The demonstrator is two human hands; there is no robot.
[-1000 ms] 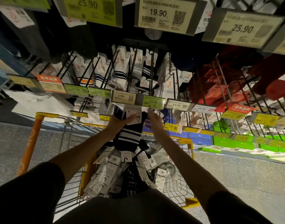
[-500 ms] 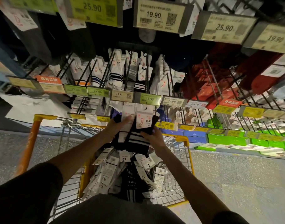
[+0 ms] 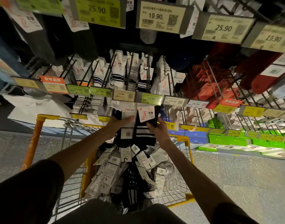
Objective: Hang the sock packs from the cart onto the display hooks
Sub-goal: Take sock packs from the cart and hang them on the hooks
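I hold a bundle of black sock packs with white stripes and white card headers above the cart. My left hand grips the bundle's left side, thumb across a white card. My right hand grips its right side below the card printed with a red sock. The bundle sits just under the 13.90 price tags at the ends of the black display hooks. Below, the yellow wire cart holds a heap of several more sock packs.
White striped socks hang on the middle hooks, red socks to the right, dark ones above. Large price tags jut out overhead. Green and blue boxes line the low shelf at right. Speckled grey floor lies on both sides.
My right hand came down from the hook tag onto the bundle. Both hands now hold the packs slightly lower and turned, with the red-sock card facing me.
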